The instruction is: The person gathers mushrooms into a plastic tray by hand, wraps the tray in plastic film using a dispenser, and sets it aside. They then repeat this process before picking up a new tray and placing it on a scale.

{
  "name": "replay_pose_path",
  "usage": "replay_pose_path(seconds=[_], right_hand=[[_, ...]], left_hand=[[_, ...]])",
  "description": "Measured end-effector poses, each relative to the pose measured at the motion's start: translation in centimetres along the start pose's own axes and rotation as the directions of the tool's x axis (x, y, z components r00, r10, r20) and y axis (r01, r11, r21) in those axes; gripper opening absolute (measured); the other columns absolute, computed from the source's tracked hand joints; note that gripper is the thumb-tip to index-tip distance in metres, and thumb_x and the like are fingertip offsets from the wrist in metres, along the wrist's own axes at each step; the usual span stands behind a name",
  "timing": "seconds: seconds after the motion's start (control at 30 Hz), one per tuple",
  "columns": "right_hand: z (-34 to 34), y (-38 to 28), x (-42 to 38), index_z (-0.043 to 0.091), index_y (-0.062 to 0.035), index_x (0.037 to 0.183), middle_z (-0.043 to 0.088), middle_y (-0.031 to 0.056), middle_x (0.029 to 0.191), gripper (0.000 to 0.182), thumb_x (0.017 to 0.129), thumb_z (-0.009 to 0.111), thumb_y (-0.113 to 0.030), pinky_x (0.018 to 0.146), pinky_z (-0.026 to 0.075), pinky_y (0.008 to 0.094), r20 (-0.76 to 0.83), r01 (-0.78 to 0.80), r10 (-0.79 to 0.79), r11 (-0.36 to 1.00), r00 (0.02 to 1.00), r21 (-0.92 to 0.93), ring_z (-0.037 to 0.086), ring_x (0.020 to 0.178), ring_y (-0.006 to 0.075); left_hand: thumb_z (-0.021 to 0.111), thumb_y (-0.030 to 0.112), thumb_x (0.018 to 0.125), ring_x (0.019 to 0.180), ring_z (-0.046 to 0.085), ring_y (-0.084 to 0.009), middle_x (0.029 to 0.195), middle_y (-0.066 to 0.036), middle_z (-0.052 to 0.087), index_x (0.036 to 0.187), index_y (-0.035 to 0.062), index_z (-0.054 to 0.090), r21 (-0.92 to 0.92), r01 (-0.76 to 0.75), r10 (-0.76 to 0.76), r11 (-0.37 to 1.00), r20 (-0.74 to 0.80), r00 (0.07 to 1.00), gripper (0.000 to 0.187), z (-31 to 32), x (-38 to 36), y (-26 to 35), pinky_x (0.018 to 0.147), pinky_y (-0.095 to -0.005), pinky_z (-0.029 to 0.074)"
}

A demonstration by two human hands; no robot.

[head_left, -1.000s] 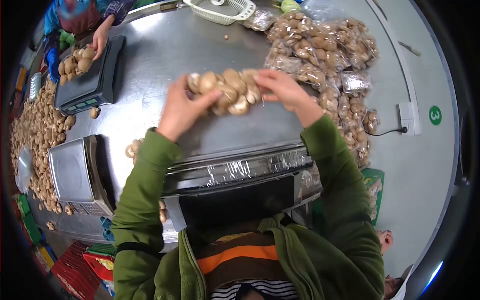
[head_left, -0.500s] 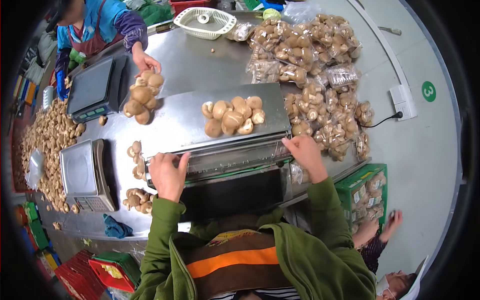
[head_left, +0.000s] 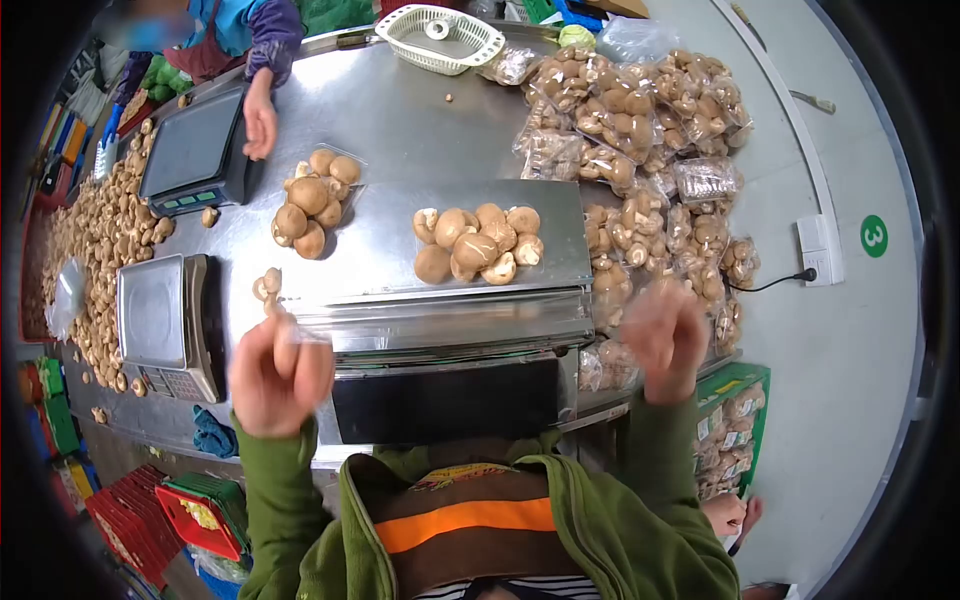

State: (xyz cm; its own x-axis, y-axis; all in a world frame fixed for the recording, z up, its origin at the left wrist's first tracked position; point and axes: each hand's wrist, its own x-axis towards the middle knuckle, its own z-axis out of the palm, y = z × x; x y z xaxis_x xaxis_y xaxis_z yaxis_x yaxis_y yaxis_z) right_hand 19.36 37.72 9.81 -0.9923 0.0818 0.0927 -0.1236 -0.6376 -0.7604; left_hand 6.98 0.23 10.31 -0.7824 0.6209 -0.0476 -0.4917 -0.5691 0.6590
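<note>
Mushrooms [head_left: 477, 244] lay on the wrapper plate [head_left: 560, 215], ahead and between both raised hands. Left hand [head_left: 277, 372] pinched cling film [head_left: 450, 322]; right hand [head_left: 668, 335], blurred, grip unclear. Neither hand clearly nearer.

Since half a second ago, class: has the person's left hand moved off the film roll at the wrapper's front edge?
Yes. The left hand has pulled back toward the body, off the wrapping machine, and is raised beside the scale.

Two scales [head_left: 165, 325] [head_left: 195, 150], one basket [head_left: 440, 37], two loose mushroom trays [head_left: 478, 245] [head_left: 315, 200].
</note>
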Motion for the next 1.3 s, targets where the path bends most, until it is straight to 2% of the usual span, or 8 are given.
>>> replay_pose_path(seconds=[0.03, 0.1, 0.23, 0.3, 0.4, 0.6, 0.8, 1.3], right_hand=[[0.2, 0.0, 4.2, 0.053, -0.0039, 0.073, 0.06, 0.0053, 0.065, 0.038, 0.101, 0.041, -0.027, 0.048, 0.039, 0.0259, 0.029, 0.065, -0.072, 0.981, 0.997, 0.184, 0.052, 0.058, 0.0144], [-0.6, 2.1, 11.9, 0.058, 0.0008, 0.088, 0.069, 0.0122, 0.089, 0.032, 0.101, 0.043, -0.025, 0.063, 0.05, 0.0268, -0.388, 0.146, -0.217, 0.968, 0.896, -0.205, 0.063, 0.071, 0.0196], [-10.7, 9.5, 17.2, 0.057, 0.002, 0.103, 0.068, 0.0154, 0.109, 0.025, 0.101, 0.048, -0.021, 0.084, 0.055, 0.0299, -0.428, -0.426, 0.2, 0.729, 0.881, -0.536, 0.067, 0.095, 0.0204], [-11.2, 10.1, 16.2, 0.057, 0.0017, 0.104, 0.068, 0.0131, 0.104, 0.026, 0.101, 0.048, -0.023, 0.084, 0.055, 0.0289, -0.43, -0.46, 0.234, 0.692, 0.872, -0.556, 0.067, 0.093, 0.0187], [-11.7, 11.1, 15.1, 0.059, 0.0002, 0.1, 0.067, 0.008, 0.093, 0.03, 0.102, 0.048, -0.028, 0.077, 0.052, 0.0256, -0.423, -0.497, 0.284, 0.65, 0.861, -0.575, 0.065, 0.083, 0.0148], [-10.1, 5.2, 14.1, 0.063, 0.0004, 0.101, 0.06, 0.0035, 0.085, 0.036, 0.099, 0.056, -0.035, 0.063, 0.048, 0.0227, -0.411, -0.704, 0.677, 0.225, 0.611, -0.674, 0.056, 0.071, 0.008], [-11.6, 9.3, 8.8, 0.059, 0.003, 0.109, 0.059, 0.0045, 0.098, 0.039, 0.102, 0.05, -0.034, 0.067, 0.053, 0.0269, -0.349, -0.495, 0.35, 0.627, 0.869, -0.602, 0.061, 0.081, 0.0119], [2.1, 11.1, -12.3, 0.058, 0.0009, 0.085, 0.064, 0.0084, 0.076, 0.035, 0.1, 0.054, -0.031, 0.053, 0.053, 0.0268, -0.765, -0.694, 0.266, 0.652, 0.587, -0.306, 0.061, 0.057, 0.0129]], left_hand=[[0.032, 0.033, 0.101, 0.07, 0.062, -0.0259, 0.073, -0.016, 0.065, 0.073, 0.0065, 0.055, -0.006, -0.135, 0.132, 0.991, -0.185, 0.974, 0.044, 1.2, 2.5, -0.2, 0.067, -0.0342, 0.05], [0.037, 0.02, 0.101, 0.124, 0.054, -0.0297, 0.126, -0.023, 0.06, 0.121, -0.0095, 0.06, 0.56, -0.366, 0.413, 0.743, 0.046, 0.91, 0.043, -0.4, 9.8, -2.6, 0.109, -0.0382, 0.038], [0.047, 0.024, 0.099, 0.121, 0.056, -0.0335, 0.131, -0.022, 0.058, 0.113, -0.0042, 0.066, 0.95, 0.175, 0.115, 0.257, -0.21, 0.971, 0.037, -5.9, 17.9, -7.5, 0.106, -0.0357, 0.039], [0.056, 0.036, 0.094, 0.113, 0.058, -0.0391, 0.128, -0.024, 0.057, 0.115, -0.0027, 0.062, 0.968, -0.243, 0.2, -0.06, 0.25, 0.947, 0.044, -9.9, 17.7, -10.3, 0.099, -0.0381, 0.044], [0.071, 0.049, 0.081, 0.108, 0.06, -0.0401, 0.123, -0.024, 0.059, 0.122, 0.0015, 0.056, 0.917, -0.339, 0.093, -0.211, 0.364, 0.927, 0.065, -7.3, 14.9, -9.0, 0.093, -0.0408, 0.048], [0.086, 0.05, 0.064, 0.082, 0.065, -0.0269, 0.087, -0.015, 0.067, 0.126, 0.0033, 0.052, 0.985, 0.047, -0.119, 0.164, -0.028, 0.993, 0.085, -5.3, 13.3, -6.4, 0.074, -0.0371, 0.052], [0.051, 0.026, 0.102, 0.067, 0.057, -0.0064, 0.077, -0.003, 0.064, 0.098, -0.0024, 0.067, 0.704, 0.364, -0.208, 0.61, -0.3, 0.931, 0.033, -9.2, 10.5, -9.0, 0.06, -0.0208, 0.048], [0.053, 0.022, 0.1, 0.059, 0.041, -0.0074, 0.062, -0.003, 0.051, 0.076, -0.0007, 0.055, 0.851, 0.309, 0.052, 0.426, -0.363, 0.93, 0.033, -3.6, -5.8, -12.2, 0.054, -0.027, 0.036]])
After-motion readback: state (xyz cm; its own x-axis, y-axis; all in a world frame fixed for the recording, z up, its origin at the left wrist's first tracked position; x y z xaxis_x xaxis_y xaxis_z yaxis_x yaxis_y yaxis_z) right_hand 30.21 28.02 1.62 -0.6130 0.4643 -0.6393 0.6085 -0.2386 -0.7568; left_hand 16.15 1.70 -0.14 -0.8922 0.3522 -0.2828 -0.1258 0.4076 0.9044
